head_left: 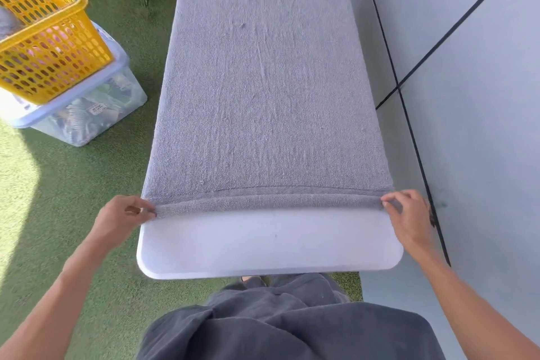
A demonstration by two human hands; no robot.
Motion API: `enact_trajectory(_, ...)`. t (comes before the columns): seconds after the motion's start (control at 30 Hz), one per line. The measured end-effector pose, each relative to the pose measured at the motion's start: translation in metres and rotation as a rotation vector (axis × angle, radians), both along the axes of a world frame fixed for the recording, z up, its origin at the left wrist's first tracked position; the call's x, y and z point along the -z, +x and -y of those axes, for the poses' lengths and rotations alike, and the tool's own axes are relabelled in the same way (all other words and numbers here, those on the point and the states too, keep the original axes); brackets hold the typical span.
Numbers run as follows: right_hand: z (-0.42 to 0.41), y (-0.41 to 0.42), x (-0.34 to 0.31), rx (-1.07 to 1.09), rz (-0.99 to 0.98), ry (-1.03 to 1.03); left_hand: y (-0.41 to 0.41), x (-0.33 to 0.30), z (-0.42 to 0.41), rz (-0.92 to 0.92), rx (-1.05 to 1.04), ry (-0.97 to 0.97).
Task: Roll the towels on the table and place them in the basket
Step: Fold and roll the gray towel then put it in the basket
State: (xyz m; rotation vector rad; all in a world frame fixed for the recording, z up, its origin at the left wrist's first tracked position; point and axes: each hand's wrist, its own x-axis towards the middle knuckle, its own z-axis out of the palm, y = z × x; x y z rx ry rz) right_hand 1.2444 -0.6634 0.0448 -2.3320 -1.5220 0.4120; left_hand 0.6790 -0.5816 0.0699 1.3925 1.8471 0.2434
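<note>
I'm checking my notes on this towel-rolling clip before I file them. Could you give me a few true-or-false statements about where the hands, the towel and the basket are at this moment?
1. Both hands pinch the near edge of the grey towel, the left hand at its left corner and the right hand at its right corner. True.
2. The towel is already rolled into a tight cylinder. False: only the near edge is turned over; the rest lies flat along the white table.
3. The yellow basket sits on the table. False: it rests on a clear storage box on the green turf, to the left of the table.
4. The strip of table nearest the person is uncovered. True.
</note>
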Motion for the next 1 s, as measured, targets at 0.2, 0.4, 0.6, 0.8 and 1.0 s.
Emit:
enact_trajectory(0.2,0.015,-0.017,0.012,-0.124,0.328,0.049,0.034,0.022,0.035,-0.365,0.212,0.460)
enact_trajectory(0.4,0.014,-0.016,0.016,-0.133,0.142,-0.022,0.041,0.039,0.055,-0.489,0.269,0.518)
enact_trajectory(0.6,0.002,-0.003,0.009,-0.143,0.077,-0.043,0.029,0.031,0.028,-0.449,0.317,0.476)
enact_trajectory(0.8,-0.006,0.017,-0.016,-0.102,-0.203,-0.348,0.004,0.012,0.005,-0.176,0.278,0.110)
enact_trajectory(1.0,-0.018,0.006,-0.014,0.076,-0.205,-0.117,0.023,0.011,-0.005,-0.238,0.037,0.212)
